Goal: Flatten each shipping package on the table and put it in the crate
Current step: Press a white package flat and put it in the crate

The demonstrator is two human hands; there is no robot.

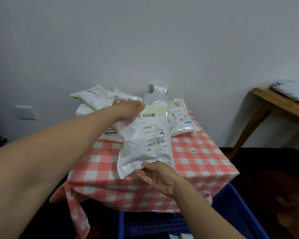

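Note:
A white shipping package point(145, 144) with a printed label is held up over the red-and-white checked table point(197, 157). My left hand point(128, 109) grips its far top edge. My right hand point(155, 176) pinches its near bottom edge. Behind it, several more white packages point(97, 99) are piled at the table's back, one of them point(181, 118) on the right. The blue crate point(235, 211) stands on the floor below the table's near edge, with a bit of white showing inside at the bottom of the view.
A wooden side table point(280, 107) stands at the right and carries a grey parcel point(293, 90). A wall socket point(25, 112) is on the white wall at the left. The floor around is dark.

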